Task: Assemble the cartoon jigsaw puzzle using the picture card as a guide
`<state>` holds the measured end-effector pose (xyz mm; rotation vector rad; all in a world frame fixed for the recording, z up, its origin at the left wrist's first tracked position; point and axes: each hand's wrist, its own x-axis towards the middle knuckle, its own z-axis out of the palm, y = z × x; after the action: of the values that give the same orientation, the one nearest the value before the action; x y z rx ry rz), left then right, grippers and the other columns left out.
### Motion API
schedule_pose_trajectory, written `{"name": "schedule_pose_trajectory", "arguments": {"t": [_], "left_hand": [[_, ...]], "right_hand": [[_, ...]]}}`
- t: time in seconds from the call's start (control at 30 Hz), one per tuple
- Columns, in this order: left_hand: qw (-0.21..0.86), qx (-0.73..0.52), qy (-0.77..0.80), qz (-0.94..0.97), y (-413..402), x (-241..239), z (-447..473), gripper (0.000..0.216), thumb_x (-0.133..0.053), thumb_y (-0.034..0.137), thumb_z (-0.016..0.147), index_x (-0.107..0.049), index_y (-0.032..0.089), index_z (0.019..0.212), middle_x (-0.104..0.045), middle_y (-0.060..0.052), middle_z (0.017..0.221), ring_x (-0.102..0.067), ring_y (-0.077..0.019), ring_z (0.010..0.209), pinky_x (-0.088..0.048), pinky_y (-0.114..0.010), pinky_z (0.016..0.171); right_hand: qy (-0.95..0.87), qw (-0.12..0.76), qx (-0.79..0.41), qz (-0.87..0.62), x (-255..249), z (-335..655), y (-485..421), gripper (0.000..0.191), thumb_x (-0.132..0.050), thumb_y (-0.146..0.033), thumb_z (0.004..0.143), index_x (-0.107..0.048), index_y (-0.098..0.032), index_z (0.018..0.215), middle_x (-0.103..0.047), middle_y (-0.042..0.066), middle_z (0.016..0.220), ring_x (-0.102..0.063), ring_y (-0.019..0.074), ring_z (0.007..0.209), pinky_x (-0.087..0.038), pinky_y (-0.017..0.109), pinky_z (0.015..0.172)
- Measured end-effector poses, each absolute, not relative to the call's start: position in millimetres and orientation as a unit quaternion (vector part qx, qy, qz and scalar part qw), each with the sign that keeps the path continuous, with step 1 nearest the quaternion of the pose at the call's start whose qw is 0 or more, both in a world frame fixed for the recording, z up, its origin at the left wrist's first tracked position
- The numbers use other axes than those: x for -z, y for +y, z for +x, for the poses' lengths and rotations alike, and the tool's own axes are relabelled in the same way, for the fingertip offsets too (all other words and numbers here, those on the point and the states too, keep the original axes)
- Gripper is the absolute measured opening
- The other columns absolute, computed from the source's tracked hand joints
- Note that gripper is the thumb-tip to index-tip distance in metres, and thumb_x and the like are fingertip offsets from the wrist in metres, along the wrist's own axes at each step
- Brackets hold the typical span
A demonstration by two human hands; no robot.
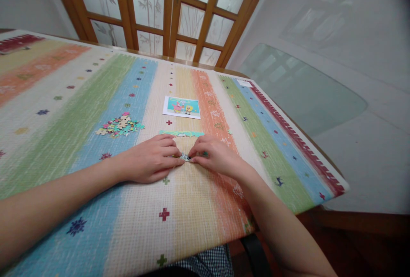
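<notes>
"While the left hand and right hand face each other, what is gripped?"

"Both hands' closed fingertips pinch small jigsaw pieces, just below frame center. A puzzle-piece pile lies center-left."

A striped tablecloth spreads across the middle of the frame. At the top there are wooden doors with patterned panes. A pale wall occupies the right, and a black curved bar appears at the bottom.
</notes>
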<state>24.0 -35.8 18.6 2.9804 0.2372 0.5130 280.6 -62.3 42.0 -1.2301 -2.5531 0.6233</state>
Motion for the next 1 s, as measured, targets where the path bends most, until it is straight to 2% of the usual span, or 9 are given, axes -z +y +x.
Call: {"name": "schedule_pose_trajectory", "arguments": {"t": [0.27,0.8,0.9,1.0], "left_hand": [[0.062,-0.16,0.084,0.982,-36,-16,24,0.034,-0.054,0.021,0.094,-0.062,0.021,0.126,-0.069,-0.009,0.11,-0.06,-0.0274,0.108,-0.04,-0.052,0.107],[0.025,-0.155,0.106,0.982,-42,-19,30,0.027,-0.049,0.023,0.099,-0.067,0.02,0.119,-0.07,-0.007,0.103,-0.06,-0.0247,0.101,-0.039,-0.049,0.108],[0.028,-0.167,0.108,0.98,-44,-21,33,0.024,-0.049,0.023,0.099,-0.069,0.02,0.114,-0.071,-0.007,0.099,-0.061,-0.0242,0.099,-0.039,-0.048,0.107],[0.029,-0.172,0.106,0.979,-45,-22,34,0.022,-0.051,0.023,0.098,-0.069,0.02,0.11,-0.07,-0.007,0.098,-0.061,-0.0245,0.097,-0.04,-0.048,0.105]], "right_hand": [[-0.874,0.125,-0.218,-0.416,-36,279,-62,0.015,-0.068,-0.008,0.087,-0.079,-0.019,0.091,-0.068,0.006,0.087,-0.062,0.0168,0.084,-0.046,0.029,0.08],[-0.901,0.108,-0.169,-0.384,-39,280,-65,0.016,-0.068,-0.015,0.091,-0.08,-0.022,0.096,-0.072,0.006,0.094,-0.063,0.0185,0.087,-0.044,0.033,0.084],[-0.873,0.161,-0.188,-0.42,-51,292,-61,0.016,-0.064,-0.016,0.093,-0.079,-0.021,0.097,-0.073,0.006,0.093,-0.064,0.0186,0.09,-0.046,0.033,0.085],[-0.804,0.251,-0.142,-0.52,-62,317,-54,0.019,-0.058,-0.02,0.096,-0.077,-0.023,0.102,-0.074,0.007,0.097,-0.065,0.0199,0.093,-0.047,0.034,0.085]]}}
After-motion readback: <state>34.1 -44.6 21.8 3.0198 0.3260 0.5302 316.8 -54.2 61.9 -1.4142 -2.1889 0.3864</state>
